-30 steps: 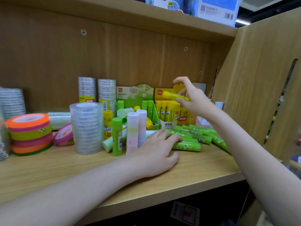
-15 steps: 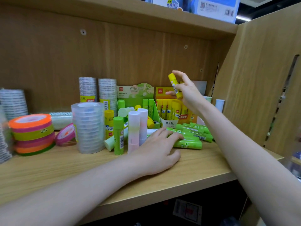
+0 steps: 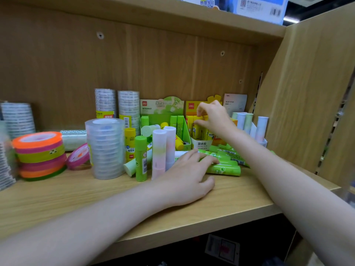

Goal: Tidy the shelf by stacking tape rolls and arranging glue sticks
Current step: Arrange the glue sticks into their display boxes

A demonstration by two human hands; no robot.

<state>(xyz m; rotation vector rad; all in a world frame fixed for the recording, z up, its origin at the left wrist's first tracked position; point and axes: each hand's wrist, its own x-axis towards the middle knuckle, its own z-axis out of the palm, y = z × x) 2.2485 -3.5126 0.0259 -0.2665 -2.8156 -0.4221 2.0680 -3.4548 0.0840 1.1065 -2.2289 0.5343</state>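
Right hand (image 3: 213, 120) is up at the far side of the shelf (image 3: 57, 196), over the yellow display box (image 3: 201, 144), fingers curled down among the upright yellow glue sticks (image 3: 198, 129). It looks to be pinching or seating one, but whether it truly holds a stick I cannot tell. Left hand (image 3: 187, 173) rests palm-down on the board, fingers loosely spread, fingertips touching the heap of green glue sticks (image 3: 222, 168) and gripping nothing.

Here's what matters: those green sticks lie flat, long axes running roughly left to right, just in front of the yellow box and right of the left hand. Their green box (image 3: 163, 120) sits further back and left. The left hand is nearer, already on them, so I'd expect it to take the pick and turn a stick upright. The tape stacks (image 3: 104, 148) wait well to the left.
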